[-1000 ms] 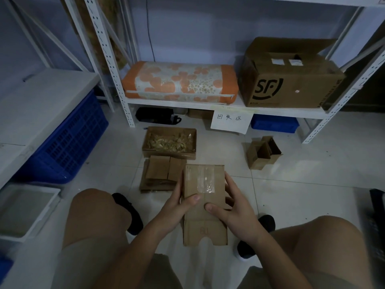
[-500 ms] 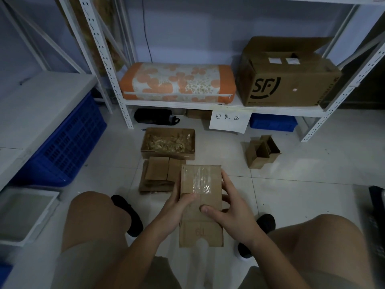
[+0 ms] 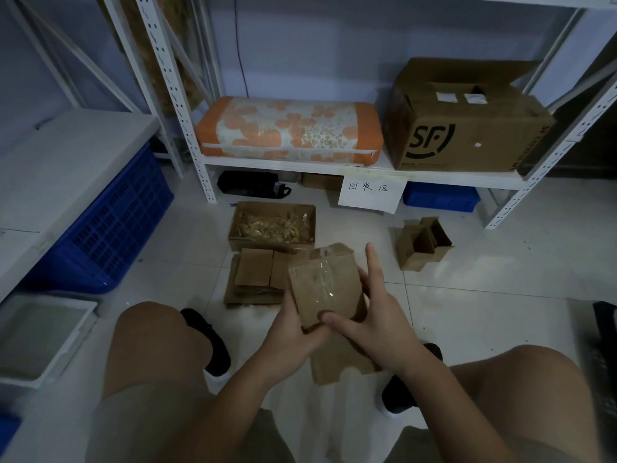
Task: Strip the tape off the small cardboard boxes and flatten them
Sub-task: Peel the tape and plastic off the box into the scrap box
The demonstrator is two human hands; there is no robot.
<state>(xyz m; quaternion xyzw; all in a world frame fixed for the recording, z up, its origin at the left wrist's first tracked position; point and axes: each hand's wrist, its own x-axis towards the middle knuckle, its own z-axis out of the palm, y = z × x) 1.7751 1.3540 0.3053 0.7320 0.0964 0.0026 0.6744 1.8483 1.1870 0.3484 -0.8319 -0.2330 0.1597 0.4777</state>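
one taped small box (image 3: 323, 289) gripped by left hand (image 3: 289, 332) and right hand (image 3: 377, 324), one flattened stack (image 3: 255, 279) on floor, one open small box (image 3: 423, 243) beyond

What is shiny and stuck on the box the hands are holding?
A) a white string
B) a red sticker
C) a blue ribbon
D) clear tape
D: a strip of clear tape glints down the middle of the small cardboard box, which the left hand and the right hand hold between them.

left hand (image 3: 289, 332) gripping, right hand (image 3: 377, 324) thumb pressing, index finger raised
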